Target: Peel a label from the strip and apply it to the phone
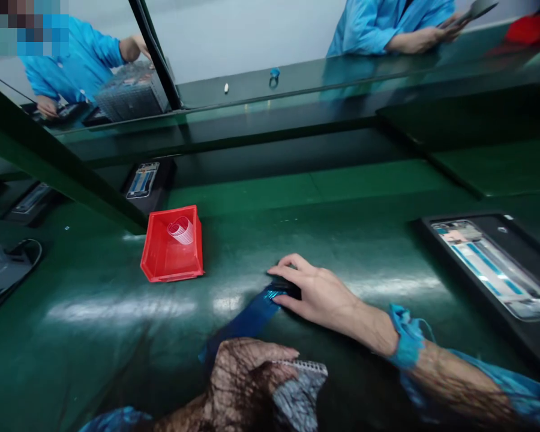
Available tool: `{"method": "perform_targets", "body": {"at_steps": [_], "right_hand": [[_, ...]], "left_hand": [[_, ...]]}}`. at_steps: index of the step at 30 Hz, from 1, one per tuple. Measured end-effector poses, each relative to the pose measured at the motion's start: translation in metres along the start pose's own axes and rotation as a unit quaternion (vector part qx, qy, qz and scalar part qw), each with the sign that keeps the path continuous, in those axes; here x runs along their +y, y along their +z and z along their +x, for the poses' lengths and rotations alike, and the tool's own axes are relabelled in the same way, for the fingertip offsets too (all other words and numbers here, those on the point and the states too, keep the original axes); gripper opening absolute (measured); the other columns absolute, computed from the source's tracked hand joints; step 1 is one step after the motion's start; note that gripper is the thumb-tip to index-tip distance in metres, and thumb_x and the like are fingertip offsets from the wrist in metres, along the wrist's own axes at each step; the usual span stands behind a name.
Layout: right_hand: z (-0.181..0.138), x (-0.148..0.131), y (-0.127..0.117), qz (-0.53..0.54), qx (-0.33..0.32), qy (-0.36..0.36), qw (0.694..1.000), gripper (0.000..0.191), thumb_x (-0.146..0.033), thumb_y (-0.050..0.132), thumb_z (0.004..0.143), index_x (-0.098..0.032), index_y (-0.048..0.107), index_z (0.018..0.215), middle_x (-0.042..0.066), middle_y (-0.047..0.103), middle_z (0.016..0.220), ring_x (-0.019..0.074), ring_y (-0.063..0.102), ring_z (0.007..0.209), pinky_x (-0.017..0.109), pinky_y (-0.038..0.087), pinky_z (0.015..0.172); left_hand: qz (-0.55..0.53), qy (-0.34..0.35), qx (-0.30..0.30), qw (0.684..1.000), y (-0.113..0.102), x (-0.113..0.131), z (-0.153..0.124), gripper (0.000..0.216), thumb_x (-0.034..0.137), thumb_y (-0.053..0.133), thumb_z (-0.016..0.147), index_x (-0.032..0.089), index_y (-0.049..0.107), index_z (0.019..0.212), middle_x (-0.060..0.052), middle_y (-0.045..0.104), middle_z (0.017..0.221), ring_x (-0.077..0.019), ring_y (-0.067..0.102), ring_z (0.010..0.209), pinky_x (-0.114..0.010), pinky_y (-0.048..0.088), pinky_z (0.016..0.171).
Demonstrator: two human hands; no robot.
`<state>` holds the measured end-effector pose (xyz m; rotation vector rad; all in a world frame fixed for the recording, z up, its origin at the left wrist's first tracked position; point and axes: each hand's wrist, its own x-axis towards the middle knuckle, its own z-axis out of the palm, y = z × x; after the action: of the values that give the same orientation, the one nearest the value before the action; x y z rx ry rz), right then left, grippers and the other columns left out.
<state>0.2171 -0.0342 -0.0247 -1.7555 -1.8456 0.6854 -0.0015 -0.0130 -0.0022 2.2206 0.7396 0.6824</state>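
My right hand lies on the green belt, its fingers closed around a small black part. A blue strip runs from that part back toward me. Low in the view, my left hand grips a grey stack with a ridged top edge, held just above the belt. The near end of the blue strip disappears behind my left hand.
A red bin holding a curled white strip sits left of my hands. A black tray with a phone frame lies at the right, with more trays at the back left. Two people in blue coats work across the line.
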Motion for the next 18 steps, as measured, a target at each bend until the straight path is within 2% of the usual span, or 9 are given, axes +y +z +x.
{"method": "perform_targets", "body": {"at_steps": [2, 4, 7, 9, 10, 12, 14, 16, 18], "right_hand": [[0.005, 0.002, 0.005, -0.015, -0.015, 0.009, 1.000, 0.027, -0.021, 0.074, 0.083, -0.021, 0.068, 0.109, 0.010, 0.063, 0.119, 0.0226, 0.070, 0.080, 0.042, 0.060, 0.078], [0.006, 0.003, 0.006, -0.012, -0.021, 0.016, 1.000, 0.019, -0.018, 0.075, 0.082, -0.019, 0.067, 0.100, 0.009, 0.065, 0.113, 0.0228, 0.070, 0.086, 0.039, 0.058, 0.081], [-0.001, 0.003, 0.002, 0.014, -0.024, 0.027, 0.999, 0.008, -0.019, 0.072, 0.086, -0.020, 0.066, 0.091, 0.004, 0.070, 0.095, 0.0209, 0.069, 0.085, 0.033, 0.055, 0.077], [-0.010, 0.000, -0.001, 0.043, -0.020, 0.037, 0.998, 0.003, -0.021, 0.070, 0.087, -0.021, 0.067, 0.087, 0.001, 0.072, 0.083, 0.0191, 0.069, 0.077, 0.030, 0.053, 0.071], [-0.015, -0.003, -0.002, 0.059, -0.018, 0.041, 0.997, 0.004, -0.023, 0.070, 0.087, -0.021, 0.068, 0.085, 0.000, 0.072, 0.079, 0.0184, 0.068, 0.074, 0.029, 0.052, 0.068], [-0.026, -0.009, -0.002, 0.098, -0.013, 0.047, 0.994, 0.009, -0.028, 0.072, 0.087, -0.022, 0.069, 0.081, -0.002, 0.072, 0.075, 0.0174, 0.067, 0.069, 0.028, 0.050, 0.064], [-0.036, -0.015, 0.000, 0.140, -0.013, 0.047, 0.989, 0.016, -0.036, 0.073, 0.086, -0.023, 0.070, 0.077, -0.003, 0.072, 0.070, 0.0167, 0.066, 0.065, 0.026, 0.050, 0.060], [-0.044, -0.019, 0.003, 0.180, -0.016, 0.042, 0.983, 0.022, -0.044, 0.072, 0.087, -0.024, 0.072, 0.076, -0.004, 0.071, 0.067, 0.0163, 0.065, 0.061, 0.025, 0.049, 0.056], [-0.048, -0.020, 0.006, 0.210, -0.017, 0.032, 0.977, 0.026, -0.049, 0.070, 0.087, -0.026, 0.073, 0.077, -0.004, 0.071, 0.068, 0.0165, 0.065, 0.061, 0.026, 0.050, 0.056]], "left_hand": [[-0.016, 0.000, 0.015, 1.000, 0.001, 0.004, 0.003, 0.010, 0.035, 0.066, 0.071, 0.031, 0.062, 0.079, 0.013, 0.073, 0.063, -0.0052, 0.068, 0.047, -0.003, 0.054, 0.046], [-0.018, 0.012, 0.023, 1.000, 0.001, 0.005, 0.007, 0.006, 0.035, 0.065, 0.072, 0.031, 0.061, 0.074, 0.014, 0.072, 0.064, -0.0064, 0.069, 0.053, -0.006, 0.055, 0.051], [0.016, 0.055, 0.042, 0.998, -0.002, 0.002, 0.013, 0.006, 0.038, 0.064, 0.071, 0.034, 0.063, 0.068, 0.013, 0.072, 0.083, -0.0177, 0.066, 0.086, -0.032, 0.053, 0.081], [0.080, 0.078, 0.059, 0.992, -0.006, 0.000, 0.017, 0.006, 0.040, 0.065, 0.069, 0.036, 0.064, 0.065, 0.011, 0.066, 0.103, -0.0254, 0.057, 0.102, -0.047, 0.042, 0.089], [0.111, 0.088, 0.062, 0.988, -0.008, -0.001, 0.019, 0.006, 0.041, 0.066, 0.068, 0.037, 0.064, 0.065, 0.011, 0.062, 0.110, -0.0271, 0.054, 0.106, -0.050, 0.039, 0.090], [0.146, 0.102, 0.058, 0.982, -0.010, -0.003, 0.021, 0.004, 0.042, 0.066, 0.068, 0.038, 0.064, 0.067, 0.011, 0.062, 0.110, -0.0259, 0.054, 0.105, -0.050, 0.038, 0.090], [0.129, 0.113, 0.042, 0.984, -0.010, -0.005, 0.021, 0.004, 0.040, 0.066, 0.068, 0.037, 0.063, 0.070, 0.013, 0.067, 0.100, -0.0200, 0.062, 0.093, -0.041, 0.043, 0.086], [0.099, 0.111, 0.024, 0.989, -0.008, -0.006, 0.021, 0.005, 0.037, 0.067, 0.069, 0.035, 0.063, 0.070, 0.015, 0.071, 0.087, -0.0124, 0.067, 0.073, -0.029, 0.049, 0.071], [0.072, 0.105, 0.001, 0.992, -0.006, -0.006, 0.021, 0.006, 0.036, 0.066, 0.071, 0.033, 0.062, 0.067, 0.016, 0.071, 0.076, -0.0076, 0.067, 0.056, -0.023, 0.049, 0.056]]}}
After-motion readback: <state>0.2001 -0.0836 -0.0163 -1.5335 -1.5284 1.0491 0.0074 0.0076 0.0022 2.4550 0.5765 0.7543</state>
